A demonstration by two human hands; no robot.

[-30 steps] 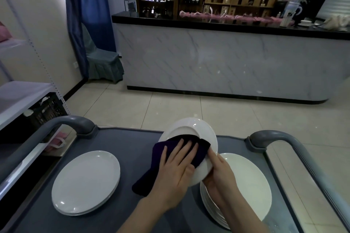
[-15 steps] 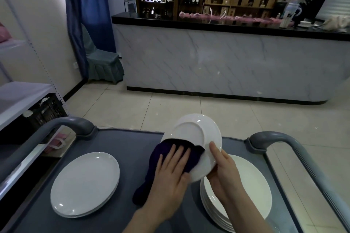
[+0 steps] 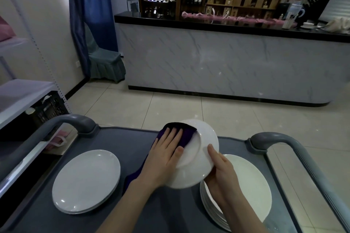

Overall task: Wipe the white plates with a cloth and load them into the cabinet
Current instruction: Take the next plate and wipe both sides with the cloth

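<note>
My L hand (image 3: 164, 155) flat, fingers straight, presses purple cloth (image 3: 186, 134) on tilted plate (image 3: 200, 157); R hand (image 3: 219, 172) grips near-right rim. I think: even pressure, circles out to rim, firm R grip.

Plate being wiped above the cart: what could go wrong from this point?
1. The right hand grips the plate only at its lower rim while the left hand presses the cloth flat on it; a hard push might lever it loose.
2. The plate hangs tilted just above the right stack; a slip could chip both.
3. The cloth's loose tail hangs toward the cart and could snag.
</note>
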